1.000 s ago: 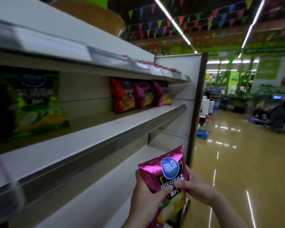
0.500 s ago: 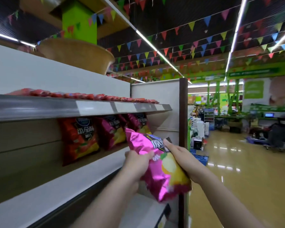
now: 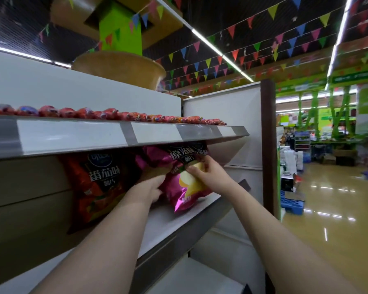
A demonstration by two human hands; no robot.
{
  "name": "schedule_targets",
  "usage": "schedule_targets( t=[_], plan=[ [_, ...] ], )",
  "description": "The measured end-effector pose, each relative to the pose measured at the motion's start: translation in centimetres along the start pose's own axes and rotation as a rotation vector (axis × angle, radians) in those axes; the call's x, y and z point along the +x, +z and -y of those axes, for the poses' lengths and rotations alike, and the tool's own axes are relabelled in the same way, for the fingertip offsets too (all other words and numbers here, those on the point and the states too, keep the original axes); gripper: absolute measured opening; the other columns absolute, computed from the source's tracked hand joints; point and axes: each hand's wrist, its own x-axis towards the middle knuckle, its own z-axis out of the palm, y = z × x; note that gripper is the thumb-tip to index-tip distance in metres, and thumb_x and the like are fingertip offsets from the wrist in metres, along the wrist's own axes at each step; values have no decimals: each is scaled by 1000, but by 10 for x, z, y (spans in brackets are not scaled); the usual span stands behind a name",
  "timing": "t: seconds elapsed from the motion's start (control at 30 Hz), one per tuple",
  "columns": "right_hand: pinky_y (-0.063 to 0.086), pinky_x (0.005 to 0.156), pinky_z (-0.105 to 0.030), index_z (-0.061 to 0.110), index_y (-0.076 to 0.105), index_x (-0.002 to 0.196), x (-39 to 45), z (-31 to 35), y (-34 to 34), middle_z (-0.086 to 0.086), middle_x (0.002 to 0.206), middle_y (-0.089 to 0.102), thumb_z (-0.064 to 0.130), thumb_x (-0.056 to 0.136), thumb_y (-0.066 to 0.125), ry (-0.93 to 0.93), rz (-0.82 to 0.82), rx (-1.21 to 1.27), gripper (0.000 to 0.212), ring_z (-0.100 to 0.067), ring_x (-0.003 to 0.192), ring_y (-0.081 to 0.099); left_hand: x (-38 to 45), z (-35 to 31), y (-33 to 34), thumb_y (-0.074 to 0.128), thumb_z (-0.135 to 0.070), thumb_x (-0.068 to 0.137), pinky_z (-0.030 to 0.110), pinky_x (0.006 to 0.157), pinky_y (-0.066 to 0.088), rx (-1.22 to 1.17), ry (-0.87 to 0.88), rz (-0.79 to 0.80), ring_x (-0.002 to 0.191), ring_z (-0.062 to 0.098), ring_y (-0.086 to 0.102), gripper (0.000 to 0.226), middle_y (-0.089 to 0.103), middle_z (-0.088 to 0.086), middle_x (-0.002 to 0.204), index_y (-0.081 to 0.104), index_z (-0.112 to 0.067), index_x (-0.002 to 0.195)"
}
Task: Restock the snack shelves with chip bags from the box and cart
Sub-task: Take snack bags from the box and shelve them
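Note:
A shiny pink chip bag (image 3: pixel 185 187) stands on the middle white shelf (image 3: pixel 179 221), under the shelf above, in front of other pink bags. My left hand (image 3: pixel 151 187) grips its left side low down. My right hand (image 3: pixel 206 172) pinches its front near the middle. A red chip bag (image 3: pixel 96 183) stands upright on the same shelf just to the left. No box or cart is in view.
The shelf above (image 3: pixel 115 136) carries a row of small red packs (image 3: pixel 106 113). A white end panel with a brown post (image 3: pixel 266 145) closes the shelves on the right. Beyond it lie a glossy aisle floor (image 3: pixel 331 219) and a blue crate (image 3: pixel 291 203).
Both hands have lifted the pink bag from waist height up and forward onto the middle shelf. My view has tilted upward.

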Motion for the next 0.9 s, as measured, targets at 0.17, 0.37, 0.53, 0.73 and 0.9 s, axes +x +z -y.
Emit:
schedule_targets(
  t=[0.17, 0.37, 0.53, 0.73, 0.9],
  plan=[
    [52, 77, -28, 18, 35, 145, 34, -17, 27, -7, 117, 62, 18, 93, 61, -5, 66, -6, 58, -24, 100, 60, 40, -4, -28, 64, -24, 91, 45, 88, 53, 327, 164, -71, 117, 28, 56, 51, 52, 8, 134, 43, -12, 137],
    [50, 89, -38, 15, 31, 150, 51, -28, 46, -15, 118, 61, 11, 93, 53, 82, 72, -80, 61, -33, 103, 59, 58, -1, -36, 65, -22, 90, 42, 77, 57, 602, 177, -88, 117, 37, 56, 62, 49, 18, 137, 36, -4, 142],
    [48, 86, -36, 2, 44, 135, 40, -28, 41, -13, 115, 59, 31, 96, 57, 165, 59, -115, 51, -30, 104, 58, 25, -21, -19, 38, -42, 102, 29, 59, 50, 1233, 41, -91, 63, 25, 59, 44, 56, 11, 76, 51, -3, 90],
    [45, 94, -28, 10, 48, 136, -23, -23, 11, -4, 131, 58, 35, 85, 74, -24, -61, -21, 63, -21, 119, 56, -3, -26, 34, 42, -27, 100, 25, 50, 43, 1419, 256, 117, 51, 20, 52, 35, 52, 6, 63, 54, -7, 74],
    [50, 95, -45, 14, 59, 121, -86, -23, -42, -9, 112, 68, 6, 79, 68, -12, -180, -55, 44, -26, 105, 64, -41, -10, 98, 49, -33, 95, 31, 58, 56, 1329, 509, 308, 63, 27, 67, 34, 66, 9, 71, 61, -6, 77]
  ],
)
